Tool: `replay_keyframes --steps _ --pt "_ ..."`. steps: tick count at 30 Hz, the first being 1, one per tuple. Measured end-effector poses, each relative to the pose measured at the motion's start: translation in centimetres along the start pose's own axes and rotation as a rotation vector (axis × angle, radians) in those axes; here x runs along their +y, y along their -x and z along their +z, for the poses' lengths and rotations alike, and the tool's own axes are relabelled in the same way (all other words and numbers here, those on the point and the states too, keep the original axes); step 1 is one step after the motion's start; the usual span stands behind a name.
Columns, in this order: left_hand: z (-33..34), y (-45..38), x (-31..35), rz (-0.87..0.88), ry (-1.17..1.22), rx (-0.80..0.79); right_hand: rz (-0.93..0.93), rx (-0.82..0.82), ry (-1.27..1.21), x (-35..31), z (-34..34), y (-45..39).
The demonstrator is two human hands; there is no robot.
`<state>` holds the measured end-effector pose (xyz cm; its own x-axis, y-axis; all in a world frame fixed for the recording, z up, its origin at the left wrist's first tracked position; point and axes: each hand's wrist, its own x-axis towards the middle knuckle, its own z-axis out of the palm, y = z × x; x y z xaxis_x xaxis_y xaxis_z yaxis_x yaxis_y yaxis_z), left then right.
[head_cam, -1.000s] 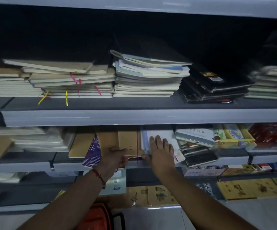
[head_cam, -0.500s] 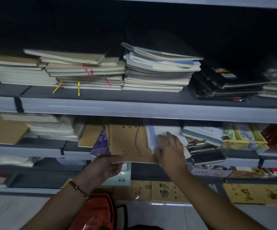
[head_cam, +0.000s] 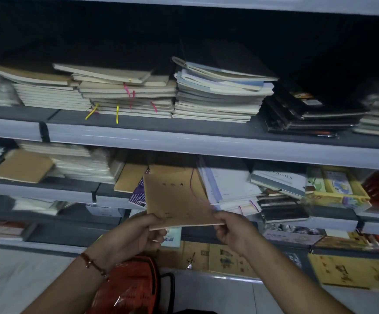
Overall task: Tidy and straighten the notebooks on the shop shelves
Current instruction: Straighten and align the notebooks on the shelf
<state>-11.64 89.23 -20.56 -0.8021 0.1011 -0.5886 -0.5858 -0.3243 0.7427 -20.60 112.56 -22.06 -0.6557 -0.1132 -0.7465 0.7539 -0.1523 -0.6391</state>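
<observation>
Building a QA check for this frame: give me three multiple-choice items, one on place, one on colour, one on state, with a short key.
1. Where is the brown notebook?
A. Flat on the top shelf
B. Held out in front of the middle shelf
C. On the floor

2. What colour is the wristband on the left hand?
A. Red
B. Blue
C. White

3. How is the notebook held?
A. Left hand only
B. Right hand only
C. Both hands

Key: B, it hangs clear of the stacks; A, a red band circles the wrist; C, each hand pinches a lower corner.

The left hand [head_cam: 136, 234] and right hand [head_cam: 233, 230] pinch the near edge of a brown notebook [head_cam: 174, 198] before the middle shelf [head_cam: 70, 191].
</observation>
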Motion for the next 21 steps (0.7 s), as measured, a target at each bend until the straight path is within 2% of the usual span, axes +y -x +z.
replay_keyframes --steps 2,5,9,17,21 --pt "-0.4 0.2 -0.7 -0.006 0.05 0.031 0.02 -0.089 0.065 0.2 0.0 0.4" --pt "-1.0 -0.1 -1.2 0.07 0.143 0.156 -0.064 -0.157 0.263 0.5 0.2 0.6" --pt "-1.1 0.6 -1.6 0.159 0.006 0.358 -0.145 -0.224 0.459 1.4 0.7 0.4" --pt "-2.4 6.1 -4.7 0.263 -0.137 0.525 -0.114 -0.394 0.38 5.3 4.8 0.3" --pt "-5.4 9.8 -6.3 0.301 -0.124 0.618 -0.208 -0.432 0.442 7.8 8.8 1.5"
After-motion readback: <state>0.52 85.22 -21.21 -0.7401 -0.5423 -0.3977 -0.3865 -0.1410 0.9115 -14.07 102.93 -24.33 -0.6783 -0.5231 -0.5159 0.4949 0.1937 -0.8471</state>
